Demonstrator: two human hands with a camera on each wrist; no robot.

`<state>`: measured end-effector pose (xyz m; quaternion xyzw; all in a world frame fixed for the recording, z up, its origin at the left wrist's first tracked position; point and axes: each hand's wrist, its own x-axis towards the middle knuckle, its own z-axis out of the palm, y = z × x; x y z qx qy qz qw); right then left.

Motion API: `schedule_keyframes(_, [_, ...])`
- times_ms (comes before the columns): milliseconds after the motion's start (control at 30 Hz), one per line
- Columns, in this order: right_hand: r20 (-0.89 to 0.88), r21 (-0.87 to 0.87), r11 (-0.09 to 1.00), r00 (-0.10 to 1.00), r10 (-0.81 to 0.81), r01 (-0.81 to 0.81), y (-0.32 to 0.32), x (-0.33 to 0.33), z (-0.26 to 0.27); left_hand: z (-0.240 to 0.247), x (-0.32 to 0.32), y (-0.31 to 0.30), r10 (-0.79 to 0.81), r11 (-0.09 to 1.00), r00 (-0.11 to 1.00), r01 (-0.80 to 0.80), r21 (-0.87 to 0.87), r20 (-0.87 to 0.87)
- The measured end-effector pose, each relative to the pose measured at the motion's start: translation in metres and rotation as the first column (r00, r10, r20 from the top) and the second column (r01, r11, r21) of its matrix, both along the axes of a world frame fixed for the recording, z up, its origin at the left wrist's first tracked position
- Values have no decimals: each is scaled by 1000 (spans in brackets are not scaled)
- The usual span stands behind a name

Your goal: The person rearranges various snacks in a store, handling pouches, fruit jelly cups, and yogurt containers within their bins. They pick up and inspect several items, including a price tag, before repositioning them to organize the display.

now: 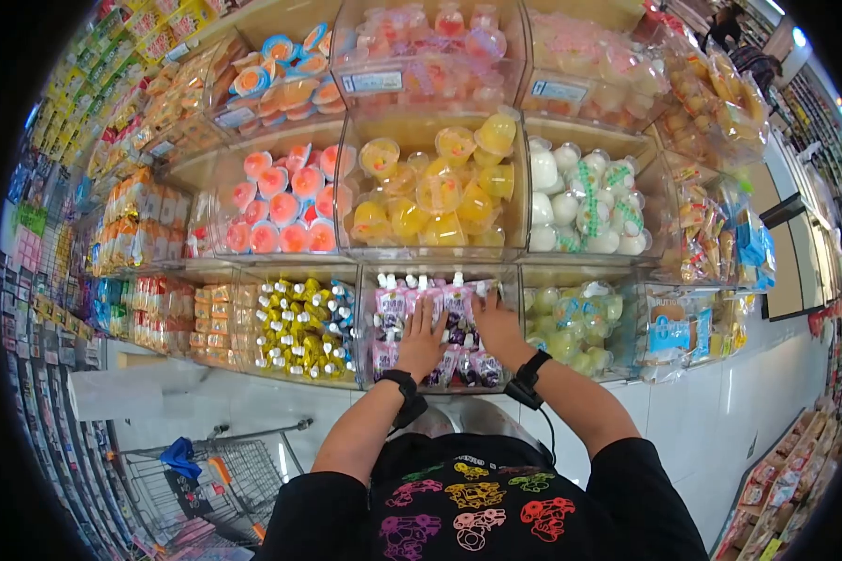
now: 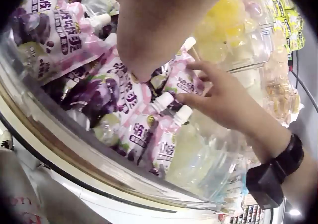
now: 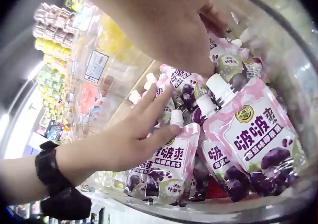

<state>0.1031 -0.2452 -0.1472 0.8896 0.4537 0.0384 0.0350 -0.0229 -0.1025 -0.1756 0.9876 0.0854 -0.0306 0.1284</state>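
Pink and purple spouted pouches (image 1: 456, 304) fill a clear bin in the lower middle of the head view. My left hand (image 1: 422, 339) lies over the pouches at the bin's left side, fingers extended and spread. My right hand (image 1: 498, 329) reaches in at the right side, its fingers touching the pouches there. The left wrist view shows the right hand (image 2: 218, 97) with bent fingers against a pouch (image 2: 183, 80) near the bin wall. In the right wrist view the left hand (image 3: 131, 134) rests on upright pouches (image 3: 171, 157), its thumb beside a white cap.
Yellow and blue packets (image 1: 301, 323) fill the bin to the left, pale green cups (image 1: 571, 327) the one to the right. Yellow jelly cups (image 1: 440, 187) sit in the bin behind. Below left stands a shopping cart (image 1: 206, 486); a low shelf (image 1: 786, 477) is at lower right.
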Motion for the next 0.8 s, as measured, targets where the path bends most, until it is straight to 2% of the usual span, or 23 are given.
schedule_keyframes(33, [-19, -14, 1000, 1000, -16, 15, 1, -1, -1, 4, 1, 0, -17, 999, 994, 21, 36, -104])
schedule_keyframes(67, [-39, -29, 999, 999, -30, 29, 1, -2, -2, 7, 4, 2, -20, 999, 996, 24, 46, -90])
schedule_keyframes(133, [-68, 19, 1000, 998, -11, 13, -4, -3, 7, 8, 6, 5, -41, 999, 980, 44, 12, -196])
schedule_keyframes(200, [-276, 45, 992, 953, 128, -120, -14, -2, 36, 10, 6, 7, -41, 999, 980, 45, 14, -197])
schedule_keyframes(267, [-320, 97, 979, 926, 201, -179, -24, 8, 74, 13, 5, 9, -75, 997, 976, 75, -7, -202])
schedule_keyframes(333, [-609, 87, 897, 690, 392, -433, -37, 29, 144, 32, 4, 16, -61, 997, 982, 66, 26, -177])
schedule_keyframes(400, [-688, 103, 869, 597, 414, -484, -63, 52, 202, 53, 8, 32, -69, 991, 984, 49, -127, -164])
schedule_keyframes(433, [-732, 41, 838, 555, 396, -544, -70, 64, 240, 65, 13, 48, -69, 942, 995, 39, -335, -78])
schedule_keyframes(467, [-773, -20, 797, 515, 370, -603, -71, 78, 279, 86, 19, 60, -51, 945, 996, 25, -327, -71])
schedule_keyframes(533, [-838, -97, 802, 483, 254, -589, -55, 100, 337, 135, 24, 83, 1, 853, 1000, 10, -521, 23])
schedule_keyframes(567, [-755, -45, 854, 578, 311, -519, -38, 112, 351, 151, 28, 92, 81, 847, 975, 41, -530, 206])
schedule_keyframes(600, [-657, 17, 895, 670, 346, -445, -22, 122, 361, 162, 33, 103, 85, 852, 974, 40, -522, 212])
schedule_keyframes(633, [-491, 284, 933, 802, 341, -222, 1, 124, 363, 170, 37, 113, 205, 834, 918, 18, -551, 340])
schedule_keyframes(667, [-333, 553, 833, 908, 254, -31, 23, 125, 353, 175, 40, 117, 325, 809, 830, 4, -587, 453])
schedule_keyframes(700, [-220, 602, 798, 956, 194, -23, 43, 133, 324, 171, 43, 119, 336, 805, 821, 4, -594, 461])
schedule_keyframes(733, [-106, 653, 756, 986, 130, -30, 66, 145, 282, 165, 49, 124, 282, 877, 790, 18, -480, 544])
schedule_keyframes(767, [-118, 565, 816, 967, 225, -121, 90, 153, 234, 164, 53, 131, 210, 938, 759, 21, -346, 616])
schedule_keyframes(800, [-140, 474, 855, 940, 310, -212, 108, 154, 193, 168, 56, 134, 209, 942, 753, 17, -335, 624])
